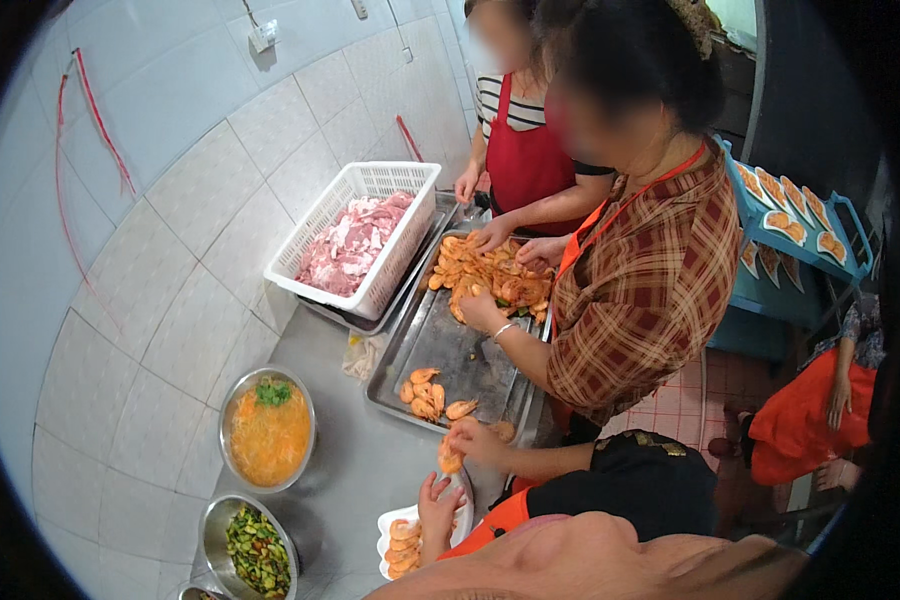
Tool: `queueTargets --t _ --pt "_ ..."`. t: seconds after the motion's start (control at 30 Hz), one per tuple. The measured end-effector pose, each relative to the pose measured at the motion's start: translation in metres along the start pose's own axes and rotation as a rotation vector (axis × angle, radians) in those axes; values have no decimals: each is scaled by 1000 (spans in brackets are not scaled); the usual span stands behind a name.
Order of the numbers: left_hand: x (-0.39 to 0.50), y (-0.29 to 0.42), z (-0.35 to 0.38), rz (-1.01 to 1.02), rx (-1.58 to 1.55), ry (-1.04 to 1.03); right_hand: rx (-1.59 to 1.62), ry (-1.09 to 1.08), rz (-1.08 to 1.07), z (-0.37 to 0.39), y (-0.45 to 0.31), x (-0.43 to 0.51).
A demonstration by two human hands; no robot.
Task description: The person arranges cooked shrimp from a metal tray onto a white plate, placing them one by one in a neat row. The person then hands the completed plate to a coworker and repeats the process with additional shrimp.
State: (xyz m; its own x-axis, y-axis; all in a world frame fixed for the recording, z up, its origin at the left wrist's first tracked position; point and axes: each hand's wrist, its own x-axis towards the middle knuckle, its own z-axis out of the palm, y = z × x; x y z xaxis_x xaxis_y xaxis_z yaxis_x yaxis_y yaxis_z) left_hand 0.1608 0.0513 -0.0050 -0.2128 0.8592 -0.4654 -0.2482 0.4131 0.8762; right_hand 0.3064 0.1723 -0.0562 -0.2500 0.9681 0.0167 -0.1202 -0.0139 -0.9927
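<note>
In my right hand [481,444] is a cooked orange shrimp [450,456], pinched by the fingers near the tray's front edge. My left hand [439,504] is just below it, fingers apart and nothing seen in them, over a white scalloped plate [384,543]. Several cooked shrimp [403,546] lie side by side on that plate, partly hidden by my left hand and forearm. A large metal tray [439,330] stands beyond my right hand. A small group of shrimp [424,394] rests at its near end, and a big heap [487,270] fills the far end.
Two co-workers' hands [480,307] [497,232] reach into the heap. A white plastic basket [379,304] of raw meat stands by the wall. Metal bowls of orange shredded food [270,435] and chopped greens [259,551] stand on the steel table [345,450]. A blue trolley [795,240] holds plated food.
</note>
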Motion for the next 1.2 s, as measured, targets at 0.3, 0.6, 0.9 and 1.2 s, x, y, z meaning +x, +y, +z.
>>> queueTargets --t 0.3,0.6,0.9,1.2 --pt "6 -20 -34 54 217 -41 63 -262 -42 32 -14 -49" --pt "-6 0 -45 243 691 38 -421 -786 -305 25 -31 -37" --pt "-43 -13 -64 299 746 279 -615 -553 -199 10 -28 -40" --pt "-94 -46 -122 347 556 675 -725 -532 -665 46 -28 -39"
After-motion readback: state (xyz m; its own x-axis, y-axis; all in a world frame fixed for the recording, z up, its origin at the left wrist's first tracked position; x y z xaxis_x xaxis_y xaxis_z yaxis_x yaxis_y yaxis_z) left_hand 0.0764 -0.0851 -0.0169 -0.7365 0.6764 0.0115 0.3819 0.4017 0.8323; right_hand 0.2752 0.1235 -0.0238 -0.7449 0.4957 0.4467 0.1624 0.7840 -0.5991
